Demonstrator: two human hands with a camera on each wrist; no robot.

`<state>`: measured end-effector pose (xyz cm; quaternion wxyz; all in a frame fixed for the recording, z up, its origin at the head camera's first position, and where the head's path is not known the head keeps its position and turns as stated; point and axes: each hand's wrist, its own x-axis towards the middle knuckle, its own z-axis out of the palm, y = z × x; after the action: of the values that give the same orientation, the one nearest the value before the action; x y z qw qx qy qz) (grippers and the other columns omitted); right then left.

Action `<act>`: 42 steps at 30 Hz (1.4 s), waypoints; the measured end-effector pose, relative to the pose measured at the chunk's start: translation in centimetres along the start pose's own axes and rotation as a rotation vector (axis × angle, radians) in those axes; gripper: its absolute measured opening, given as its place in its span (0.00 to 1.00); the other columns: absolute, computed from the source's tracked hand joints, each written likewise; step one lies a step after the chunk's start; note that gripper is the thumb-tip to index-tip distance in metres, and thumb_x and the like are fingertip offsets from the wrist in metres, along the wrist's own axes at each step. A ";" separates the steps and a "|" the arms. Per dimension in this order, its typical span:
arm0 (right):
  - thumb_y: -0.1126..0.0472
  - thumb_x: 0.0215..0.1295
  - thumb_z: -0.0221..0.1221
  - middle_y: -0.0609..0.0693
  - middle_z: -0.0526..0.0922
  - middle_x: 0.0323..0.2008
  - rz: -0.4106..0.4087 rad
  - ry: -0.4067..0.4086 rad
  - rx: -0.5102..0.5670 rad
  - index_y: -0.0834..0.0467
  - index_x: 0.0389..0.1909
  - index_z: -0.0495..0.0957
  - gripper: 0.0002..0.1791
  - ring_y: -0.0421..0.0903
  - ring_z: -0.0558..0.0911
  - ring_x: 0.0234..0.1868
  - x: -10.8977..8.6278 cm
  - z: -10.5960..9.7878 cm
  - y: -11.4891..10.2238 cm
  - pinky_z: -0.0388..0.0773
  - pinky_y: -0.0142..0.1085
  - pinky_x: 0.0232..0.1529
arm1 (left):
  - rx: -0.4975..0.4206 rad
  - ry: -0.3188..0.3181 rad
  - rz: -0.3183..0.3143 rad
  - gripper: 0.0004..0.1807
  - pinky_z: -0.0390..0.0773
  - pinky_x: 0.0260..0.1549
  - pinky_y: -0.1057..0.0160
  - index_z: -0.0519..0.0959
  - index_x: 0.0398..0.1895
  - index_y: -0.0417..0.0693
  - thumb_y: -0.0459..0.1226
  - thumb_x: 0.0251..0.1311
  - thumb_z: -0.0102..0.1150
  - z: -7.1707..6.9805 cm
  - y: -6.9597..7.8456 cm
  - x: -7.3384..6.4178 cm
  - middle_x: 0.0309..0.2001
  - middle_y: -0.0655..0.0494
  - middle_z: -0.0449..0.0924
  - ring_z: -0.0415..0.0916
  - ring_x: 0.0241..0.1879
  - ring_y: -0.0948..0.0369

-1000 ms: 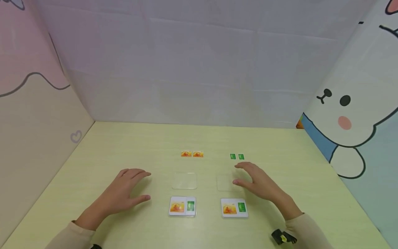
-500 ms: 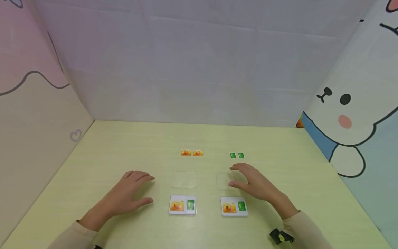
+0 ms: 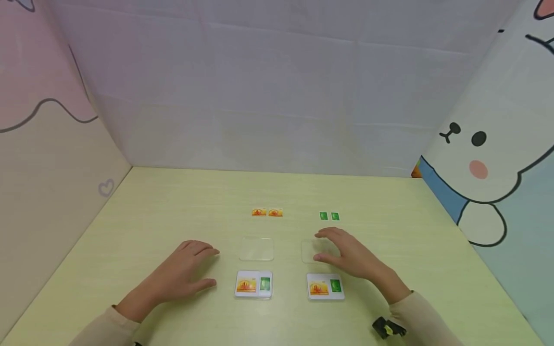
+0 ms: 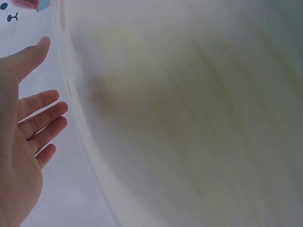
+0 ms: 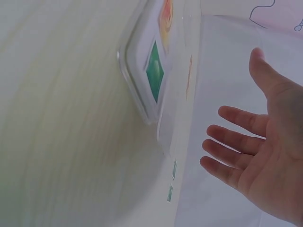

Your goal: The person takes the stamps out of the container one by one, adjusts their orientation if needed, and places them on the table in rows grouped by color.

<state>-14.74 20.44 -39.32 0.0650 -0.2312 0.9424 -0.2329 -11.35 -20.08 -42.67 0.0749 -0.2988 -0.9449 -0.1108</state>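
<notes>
My left hand [image 3: 186, 271], fingers spread and thumb apart, hovers left of a clear flat plastic piece [image 3: 257, 249] and a white card [image 3: 259, 292] in a clear holder. The right hand [image 3: 352, 254] is partly over a second clear piece [image 3: 308, 252], hiding its right side. Below that hand lies another white card [image 3: 326, 294]. Each card bears an orange stamp-like picture and a green one. In the right wrist view, the palm [image 5: 279, 165] holds nothing and its fingers are extended. The left wrist view also has nothing in the left palm [image 4: 21, 189].
Two orange stamps [image 3: 275, 212] lie side by side farther back on the pale table [image 3: 182, 197]. To their right are two small green stamps [image 3: 335, 216]. A white sheet [image 3: 277, 96] stands behind the table, with cartoon-printed panels [image 3: 497, 144] at the sides.
The left hand has drifted slightly right and toward the body. My right hand has shifted a little left, over the clear piece. The cards and stamps keep their places.
</notes>
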 end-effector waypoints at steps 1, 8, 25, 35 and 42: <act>0.39 0.61 0.59 0.54 0.73 0.64 -0.001 -0.003 0.000 0.56 0.61 0.72 0.33 0.55 0.70 0.67 0.0 0.0 -0.1 0.67 0.54 0.65 | -0.001 0.001 0.002 0.31 0.69 0.57 0.51 0.77 0.53 0.48 0.54 0.48 0.69 0.0 0.1 0.0 0.50 0.57 0.79 0.73 0.53 0.57; 0.39 0.61 0.58 0.53 0.73 0.64 -0.008 -0.014 -0.001 0.56 0.61 0.72 0.33 0.55 0.70 0.67 0.2 0.0 -0.4 0.67 0.53 0.65 | 0.002 -0.004 0.027 0.31 0.69 0.57 0.52 0.77 0.53 0.47 0.54 0.48 0.69 0.0 0.3 0.2 0.50 0.56 0.79 0.73 0.53 0.56; 0.41 0.61 0.60 0.53 0.75 0.62 -0.058 -0.009 -0.002 0.56 0.60 0.72 0.32 0.54 0.72 0.65 0.0 0.4 -1.2 0.69 0.52 0.64 | 0.017 -0.001 0.102 0.30 0.67 0.57 0.53 0.77 0.50 0.48 0.55 0.48 0.68 0.6 1.1 0.4 0.48 0.59 0.80 0.74 0.51 0.59; 0.36 0.60 0.58 0.51 0.74 0.62 -0.092 -0.056 -0.001 0.56 0.60 0.72 0.35 0.51 0.71 0.65 0.2 1.1 -1.6 0.69 0.50 0.64 | 0.004 -0.009 0.118 0.28 0.66 0.57 0.53 0.77 0.47 0.50 0.56 0.48 0.67 0.9 1.5 0.4 0.46 0.61 0.80 0.75 0.50 0.60; 0.36 0.59 0.58 0.49 0.74 0.61 -0.101 -0.101 0.015 0.55 0.58 0.73 0.34 0.49 0.72 0.63 0.4 1.7 -2.1 0.71 0.49 0.62 | 0.012 -0.010 0.113 0.29 0.66 0.58 0.55 0.77 0.47 0.52 0.58 0.47 0.67 1.3 1.6 0.4 0.46 0.62 0.79 0.74 0.50 0.62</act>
<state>-13.86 17.89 -39.80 0.1023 -0.2892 0.9234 -0.2309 -10.86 -18.21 -43.61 0.0784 -0.3516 -0.9276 -0.0991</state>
